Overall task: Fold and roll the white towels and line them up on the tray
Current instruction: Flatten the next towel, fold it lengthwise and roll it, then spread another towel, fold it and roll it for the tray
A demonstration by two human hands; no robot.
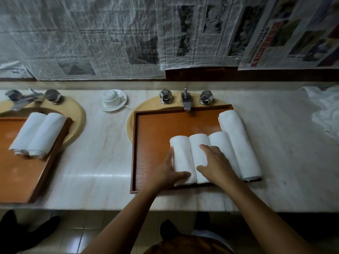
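Note:
An orange-brown tray (156, 125) lies over the right sink. Several rolled white towels lie side by side along its right half: three short rolls and one longer roll (238, 142) at the far right. My left hand (169, 171) holds the leftmost roll (180, 153), fingers along its left side and thumb across its near end. My right hand (216, 164) rests flat on the second roll (199, 142) and the third roll (222, 143), fingers straight. The near ends of these two rolls are hidden under my hand.
A second tray (20, 173) with two rolled towels (36, 133) lies over the left sink. A cup upside down on a saucer (113, 99) stands between the sinks. The tap (186, 99) overhangs the tray's far edge. Crumpled white cloth (324, 110) lies far right. Newspaper covers the wall.

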